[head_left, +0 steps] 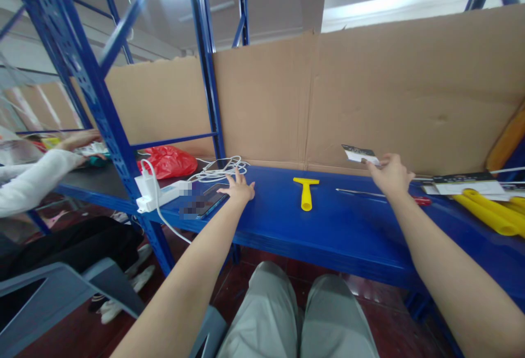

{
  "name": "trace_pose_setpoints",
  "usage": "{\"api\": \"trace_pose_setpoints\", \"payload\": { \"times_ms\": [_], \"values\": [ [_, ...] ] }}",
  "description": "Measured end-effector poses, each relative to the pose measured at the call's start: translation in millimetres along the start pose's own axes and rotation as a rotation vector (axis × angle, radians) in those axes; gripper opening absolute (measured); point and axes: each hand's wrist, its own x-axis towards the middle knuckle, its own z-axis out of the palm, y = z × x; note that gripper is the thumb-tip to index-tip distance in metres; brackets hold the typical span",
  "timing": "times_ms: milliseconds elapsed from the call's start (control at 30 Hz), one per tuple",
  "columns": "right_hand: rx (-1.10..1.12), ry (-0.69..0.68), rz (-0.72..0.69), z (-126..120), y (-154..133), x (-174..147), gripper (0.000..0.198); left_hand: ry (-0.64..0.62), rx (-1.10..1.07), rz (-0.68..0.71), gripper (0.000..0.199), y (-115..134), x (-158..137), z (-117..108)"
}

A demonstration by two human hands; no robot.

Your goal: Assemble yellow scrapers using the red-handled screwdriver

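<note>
My left hand (238,188) is spread over the right end of a dark phone (211,203) on the blue table; I cannot tell whether it touches the phone. In the fingertips of my right hand (391,173) is a small printed card (360,154), black and white, held above the table. Between my hands a yellow T-shaped plastic handle (306,194) lies alone. A screwdriver (421,201) with a red handle and a long thin shaft rests below my right hand, its tip pointing left.
At the right lie more printed cards (467,184) and several yellow handles (488,216). A white power strip (164,196), coiled white cable (221,171) and red plastic bag (170,162) sit at the left. Cardboard (262,106) walls the back. Another person's sleeve (39,177) shows far left.
</note>
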Motion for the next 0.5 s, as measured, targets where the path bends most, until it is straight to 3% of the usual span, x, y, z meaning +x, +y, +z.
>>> {"api": "trace_pose_setpoints", "payload": {
  "times_ms": [267,367,500],
  "values": [
    [-0.013,0.008,-0.043,6.9,-0.2,0.4,0.048,0.024,-0.064,-0.041,0.056,-0.5,10.4,-7.1],
    [-0.001,-0.033,-0.076,8.2,-6.8,-3.6,0.048,0.088,-0.069,0.069,0.056,21.9,5.2,-18.7],
    [-0.008,-0.086,-0.109,9.1,-15.3,-9.1,0.047,0.091,-0.134,0.26,0.058,72.6,-18.6,-36.5]
  ]
}}
